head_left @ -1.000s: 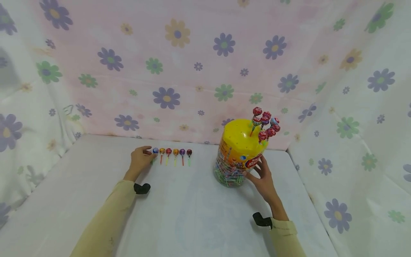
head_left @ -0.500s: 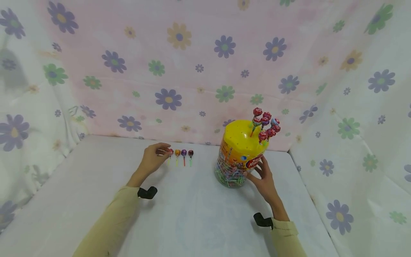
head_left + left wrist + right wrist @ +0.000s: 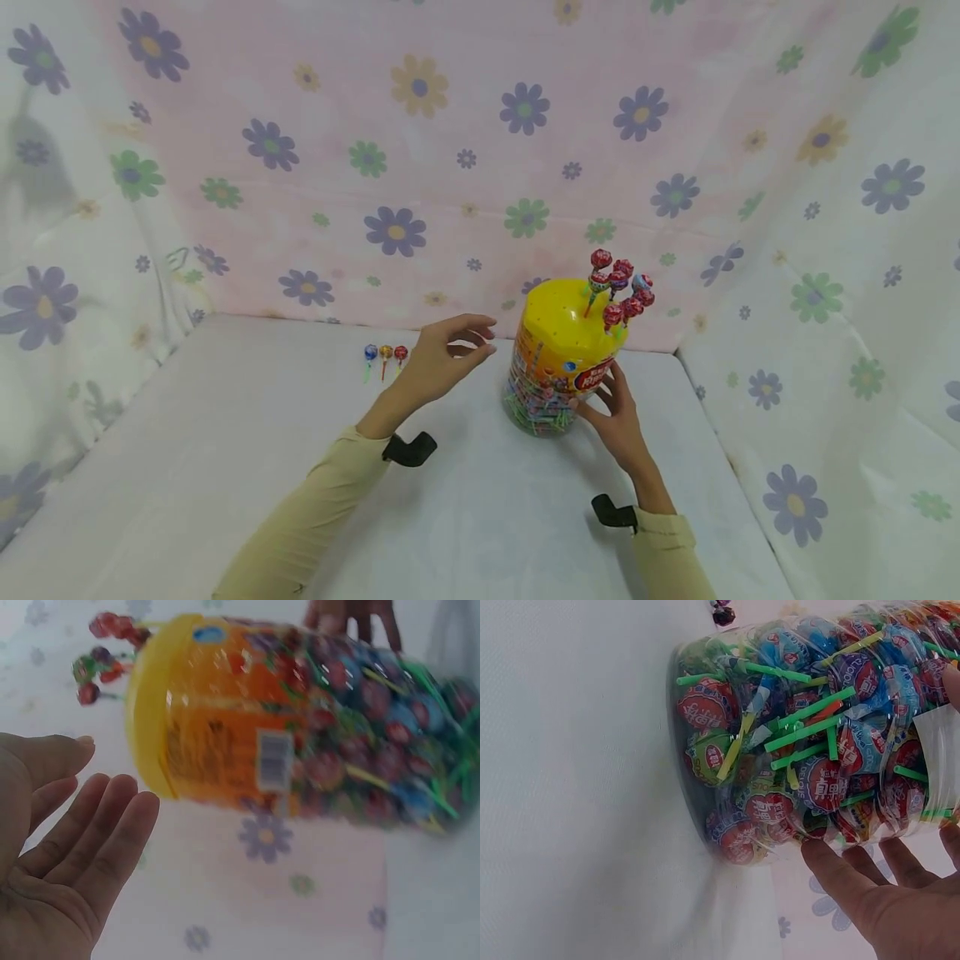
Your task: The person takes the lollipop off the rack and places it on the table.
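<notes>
A clear candy jar (image 3: 536, 400) full of wrapped lollipops stands on the table, under a yellow lid (image 3: 555, 312). Several red and blue lollipops (image 3: 617, 283) stick up from the lid's right side. My right hand (image 3: 618, 425) grips the jar's right side, thumb in front; in the right wrist view its fingers (image 3: 840, 881) lie along the clear wall. Left of the jar, my left hand (image 3: 431, 362) hovers with bent fingers and holds nothing; the left wrist view shows its palm (image 3: 52, 892) facing the lid, apart from it. Behind it, a blue lollipop (image 3: 371, 353) begins a row.
An orange lollipop (image 3: 386, 352) and a red lollipop (image 3: 401, 353) lie beside the blue one on the white tabletop (image 3: 480, 517). My left hand hides the row's right end. Flowered cloth (image 3: 420, 150) hangs behind and at both sides.
My left hand has moved right, from the left end of the lollipop row past it toward the jar, uncovering the left lollipops. My right hand and the jar have stayed in place.
</notes>
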Motion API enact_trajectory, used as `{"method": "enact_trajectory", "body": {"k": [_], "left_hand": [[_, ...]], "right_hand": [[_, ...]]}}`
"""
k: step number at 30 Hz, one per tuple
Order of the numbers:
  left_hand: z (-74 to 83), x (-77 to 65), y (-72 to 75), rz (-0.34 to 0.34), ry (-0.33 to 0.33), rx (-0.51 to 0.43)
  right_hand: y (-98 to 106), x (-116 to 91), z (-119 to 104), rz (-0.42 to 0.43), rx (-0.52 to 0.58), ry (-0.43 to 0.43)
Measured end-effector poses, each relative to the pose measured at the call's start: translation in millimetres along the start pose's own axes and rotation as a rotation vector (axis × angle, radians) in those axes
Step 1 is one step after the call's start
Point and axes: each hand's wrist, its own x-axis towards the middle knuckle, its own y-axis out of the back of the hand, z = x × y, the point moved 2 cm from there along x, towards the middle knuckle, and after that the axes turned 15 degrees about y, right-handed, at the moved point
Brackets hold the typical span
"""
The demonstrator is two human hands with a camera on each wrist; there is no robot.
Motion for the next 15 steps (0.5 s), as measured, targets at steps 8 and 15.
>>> {"method": "enact_trajectory", "body": {"k": [8, 15], "left_hand": [[47.5, 25.7, -35.0, -0.047, -0.059, -0.063], [70.0, 48.4, -60.0, -0.053, -0.086, -0.128]], "right_hand": [[0.5, 1.5, 3.0, 0.005, -0.004, -0.006], [0.7, 1.0, 3.5, 0.008, 0.013, -0.012]]}}
